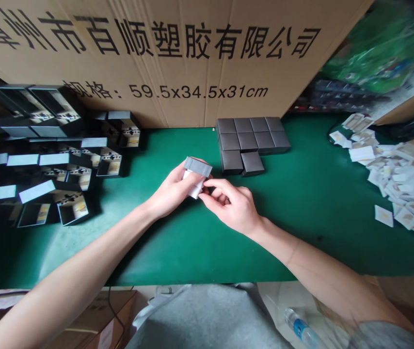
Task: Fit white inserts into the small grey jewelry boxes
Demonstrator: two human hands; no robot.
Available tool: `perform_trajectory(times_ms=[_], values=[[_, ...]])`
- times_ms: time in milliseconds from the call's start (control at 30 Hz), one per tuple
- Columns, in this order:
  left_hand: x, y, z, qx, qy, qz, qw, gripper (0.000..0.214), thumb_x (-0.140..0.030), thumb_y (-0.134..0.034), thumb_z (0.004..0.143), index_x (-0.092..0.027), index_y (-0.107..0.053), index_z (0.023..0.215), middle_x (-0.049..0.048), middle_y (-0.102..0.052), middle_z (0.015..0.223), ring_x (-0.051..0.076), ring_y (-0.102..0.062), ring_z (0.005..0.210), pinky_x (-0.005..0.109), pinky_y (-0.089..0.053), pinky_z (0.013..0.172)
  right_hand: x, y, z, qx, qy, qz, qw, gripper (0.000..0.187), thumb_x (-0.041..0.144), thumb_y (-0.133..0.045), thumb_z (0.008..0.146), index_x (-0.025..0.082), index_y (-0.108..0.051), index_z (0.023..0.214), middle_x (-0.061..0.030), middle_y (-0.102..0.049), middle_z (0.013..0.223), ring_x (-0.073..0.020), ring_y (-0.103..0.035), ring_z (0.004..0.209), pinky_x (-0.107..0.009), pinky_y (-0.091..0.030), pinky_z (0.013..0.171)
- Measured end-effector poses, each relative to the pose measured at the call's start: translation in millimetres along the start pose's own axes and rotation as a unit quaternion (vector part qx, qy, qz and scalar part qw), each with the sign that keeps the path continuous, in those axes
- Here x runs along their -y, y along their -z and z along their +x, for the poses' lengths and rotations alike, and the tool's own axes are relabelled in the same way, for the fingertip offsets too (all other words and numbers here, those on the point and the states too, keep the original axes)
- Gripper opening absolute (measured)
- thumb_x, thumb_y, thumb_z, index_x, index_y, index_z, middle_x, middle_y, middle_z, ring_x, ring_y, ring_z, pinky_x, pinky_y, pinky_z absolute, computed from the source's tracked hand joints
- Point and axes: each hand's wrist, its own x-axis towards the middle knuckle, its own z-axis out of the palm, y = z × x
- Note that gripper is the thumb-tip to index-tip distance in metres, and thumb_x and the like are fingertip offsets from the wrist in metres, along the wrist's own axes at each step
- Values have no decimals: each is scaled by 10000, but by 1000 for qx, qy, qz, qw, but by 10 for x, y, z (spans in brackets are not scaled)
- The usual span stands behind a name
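My left hand (pixel 170 194) is wrapped round a small box (pixel 198 166) with a grey lid edge, held above the middle of the green table. A white insert (pixel 195 190) shows at the near side of the box, partly covered by the left thumb. My right hand (pixel 234 203) has thumb and forefinger closed at the right edge of that insert, its other fingers curled in. Just beyond my hands stand several closed dark boxes (pixel 252 138) in a tight block. The inside of the held box is mostly hidden.
Open dark boxes (pixel 72 208) with pale linings fill the table's left side, some stacked. Many white inserts (pixel 403 179) lie heaped at the right. A large cardboard carton (pixel 178 72) walls off the back of the green table (pixel 192 252). A plastic bottle (pixel 299 327) lies below the front edge.
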Motion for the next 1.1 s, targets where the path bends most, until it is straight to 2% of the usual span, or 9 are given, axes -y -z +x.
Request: perform_trajectory(times_ms=[200, 333, 433, 633, 867, 1100], values=[[32, 35, 5, 15, -4, 5, 1000, 247, -333, -692, 852, -176, -618, 1028, 31, -665, 910, 138, -636, 738, 226, -502, 639, 7, -14, -4, -30, 55, -34, 997, 122, 278, -665, 943, 183, -656, 1019, 40, -729, 701, -52, -618, 518, -164, -515, 573], [33, 34, 9, 27, 0, -47, 999, 202, -270, -691, 813, -178, -634, 985, 20, -667, 865, 142, -646, 690, 247, -525, 631, 0, -17, -6, -47, 80, -66, 993, 167, 311, -683, 940, 182, -652, 1042, 39, -740, 717, -54, -621, 514, -181, -521, 578], [26, 8, 1, 9, 1, -70, 997, 183, -247, -685, 798, -181, -648, 965, 19, -673, 852, 147, -651, 665, 254, -535, 609, -2, -11, -2, -35, 83, -83, 992, 163, 321, -683, 942, 183, -659, 1025, 40, -744, 715, -60, -625, 516, -202, -519, 578], [39, -24, -19, -31, -13, -86, 996, 156, -314, -662, 812, -178, -659, 888, 23, -682, 827, 147, -636, 625, 245, -520, 552, 8, -5, 11, -30, 121, -96, 988, 186, 294, -695, 934, 169, -656, 1067, 39, -754, 743, -60, -631, 520, -208, -507, 563], [25, -31, -7, -56, -3, -102, 993, 141, -203, -600, 756, -164, -657, 879, 33, -696, 850, 151, -652, 673, 245, -528, 587, 23, -6, 20, -46, 106, -106, 988, 200, 369, -690, 933, 192, -682, 1025, 55, -714, 658, -71, -639, 536, -203, -520, 599], [-19, -60, -6, -62, 20, -104, 992, 264, -156, -674, 698, -186, -660, 960, 13, -697, 870, 148, -661, 736, 225, -529, 611, 37, 17, 36, -20, 129, -108, 986, 167, 351, -708, 924, 190, -664, 936, 30, -735, 762, -60, -618, 545, -209, -491, 564]])
